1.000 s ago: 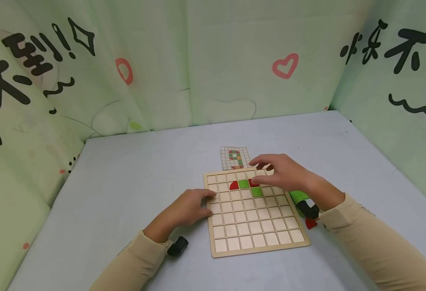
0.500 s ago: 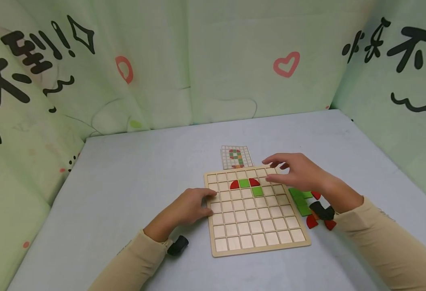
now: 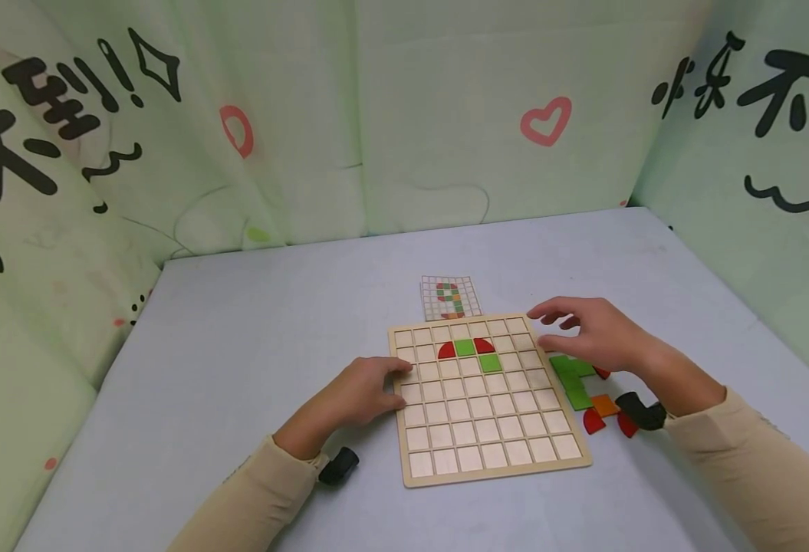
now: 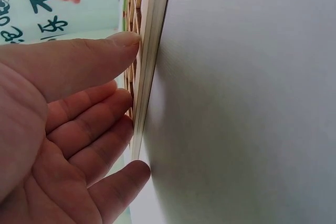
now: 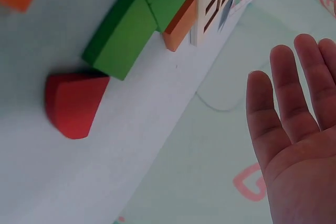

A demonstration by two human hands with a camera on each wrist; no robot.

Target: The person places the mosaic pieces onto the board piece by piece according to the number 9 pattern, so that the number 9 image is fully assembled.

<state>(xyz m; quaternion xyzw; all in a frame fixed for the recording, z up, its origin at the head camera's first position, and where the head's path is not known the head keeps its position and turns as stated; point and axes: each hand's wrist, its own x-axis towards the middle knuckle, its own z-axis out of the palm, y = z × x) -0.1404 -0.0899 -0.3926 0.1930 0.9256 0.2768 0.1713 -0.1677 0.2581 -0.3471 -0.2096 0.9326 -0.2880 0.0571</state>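
Observation:
A wooden grid board (image 3: 469, 412) lies on the table. In its upper rows sit two green square tiles (image 3: 490, 363) and two red quarter-round tiles (image 3: 447, 350). My left hand (image 3: 357, 392) rests thumb and fingertips against the board's left edge, fingers extended; the left wrist view shows them along the wooden side (image 4: 148, 51). Over the upper right corner of the board hovers my right hand (image 3: 600, 335), holding nothing. Its fingers look loose and extended in the right wrist view. Below it lie loose green tiles (image 3: 571, 377), partly hidden by the hand.
Beside the board's right edge are an orange tile (image 3: 604, 405) and several red quarter-round pieces (image 3: 593, 421). A printed pattern card (image 3: 448, 297) lies just behind the board. Green printed curtains (image 3: 404, 123) enclose the back and sides of the table.
My right hand has moved right, off the red quarter-round tile, which stays in its cell beside the green one. More loose tiles have come into sight. The left hand keeps its place.

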